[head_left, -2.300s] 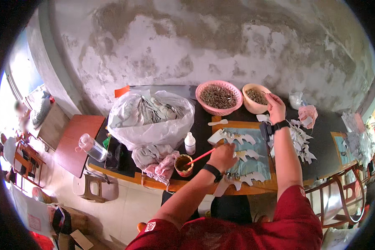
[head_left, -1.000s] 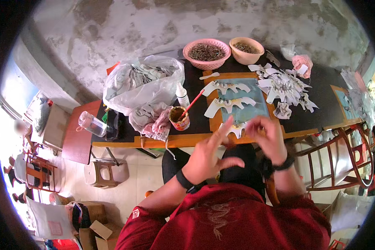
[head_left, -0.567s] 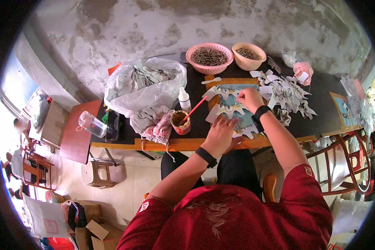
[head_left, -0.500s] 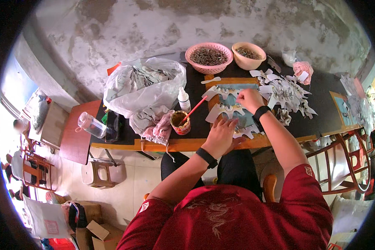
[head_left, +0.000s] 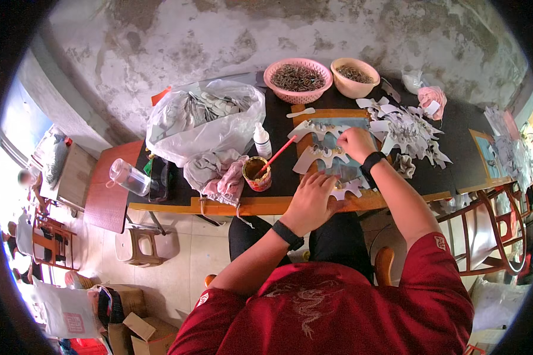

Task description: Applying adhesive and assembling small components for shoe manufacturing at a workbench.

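Observation:
Three white scalloped pieces lie one below another on the blue-grey board [head_left: 344,170] in front of me: an upper piece [head_left: 310,128], a middle piece [head_left: 309,158] and a lower piece [head_left: 350,188]. Small bits sit along their curved edges. My right hand [head_left: 356,144] is closed over the right end of the rows, its fingertips pointing down at the board; whatever they pinch is hidden. Nearer me, my left hand [head_left: 311,201] rests by the lower piece at the table's front edge, fingers stretched and thumb apart. A heap of similar white pieces [head_left: 407,133] lies right of the board.
Left of the board stand an open tin [head_left: 256,182] with a red stick [head_left: 278,155] and a white bottle [head_left: 262,142]. A plastic bag [head_left: 189,139] holds more pieces. At the back, a pink basket [head_left: 299,96] and a cream bowl [head_left: 355,89] contain small dark bits.
My left hand has shifted slightly back toward me, uncovering more of the lower white piece. My right hand has stayed nearly in place.

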`<state>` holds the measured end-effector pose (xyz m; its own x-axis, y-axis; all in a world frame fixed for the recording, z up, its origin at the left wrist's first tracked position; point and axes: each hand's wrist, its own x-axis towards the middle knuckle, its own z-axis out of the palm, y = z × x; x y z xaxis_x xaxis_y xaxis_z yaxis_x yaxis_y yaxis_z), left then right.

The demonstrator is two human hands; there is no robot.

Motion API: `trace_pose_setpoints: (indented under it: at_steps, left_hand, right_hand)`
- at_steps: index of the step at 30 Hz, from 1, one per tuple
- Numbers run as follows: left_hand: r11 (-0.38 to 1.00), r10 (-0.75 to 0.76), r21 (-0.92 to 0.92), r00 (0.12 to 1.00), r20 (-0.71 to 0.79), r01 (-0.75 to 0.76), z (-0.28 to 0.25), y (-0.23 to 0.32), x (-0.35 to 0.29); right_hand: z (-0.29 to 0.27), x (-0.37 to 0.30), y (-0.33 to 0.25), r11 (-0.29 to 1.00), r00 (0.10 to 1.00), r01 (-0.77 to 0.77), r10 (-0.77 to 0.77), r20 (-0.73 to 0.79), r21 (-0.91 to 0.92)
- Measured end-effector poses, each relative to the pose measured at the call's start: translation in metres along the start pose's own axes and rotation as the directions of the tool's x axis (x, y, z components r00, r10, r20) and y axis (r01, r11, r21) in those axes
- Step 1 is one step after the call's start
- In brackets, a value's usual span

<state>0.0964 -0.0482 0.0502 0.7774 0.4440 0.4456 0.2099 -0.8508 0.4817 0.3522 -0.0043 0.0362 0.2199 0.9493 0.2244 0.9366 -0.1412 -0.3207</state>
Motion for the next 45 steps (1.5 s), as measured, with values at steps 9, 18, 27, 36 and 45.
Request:
trace_pose_setpoints:
  at_steps: [9, 18, 27, 36, 45]
  left_hand:
    - [0.994, -0.098, -0.064, 0.994, -0.058, 0.094, -0.026, -0.016, -0.033]
    - [0.896, -0.218, -0.417, 0.969, -0.115, 0.152, -0.061, 0.036, -0.037]
    - [0.699, 0.078, -0.704, 0.992, -0.098, -0.125, -0.086, 0.120, -0.039]
    - [0.741, 0.073, -0.661, 0.992, -0.102, -0.122, -0.086, 0.147, -0.092]
    - [0.814, -0.092, -0.575, 0.996, 0.015, 0.084, -0.100, 0.171, -0.138]
  right_hand:
    - [-0.071, -0.061, -0.004, 0.870, 0.988, 0.064, 0.015, -0.155, 0.489]
    - [-0.095, -0.204, -0.073, 0.209, 0.833, 0.287, 0.428, -0.351, 0.935]
    - [-0.128, -0.233, -0.119, 0.664, 0.503, 0.713, -0.261, -0.824, 0.225]
    - [-0.123, -0.267, -0.136, 0.619, 0.420, 0.776, -0.361, -0.833, 0.123]
    - [-0.130, -0.288, -0.150, 0.518, 0.436, 0.846, -0.534, -0.724, 0.128]
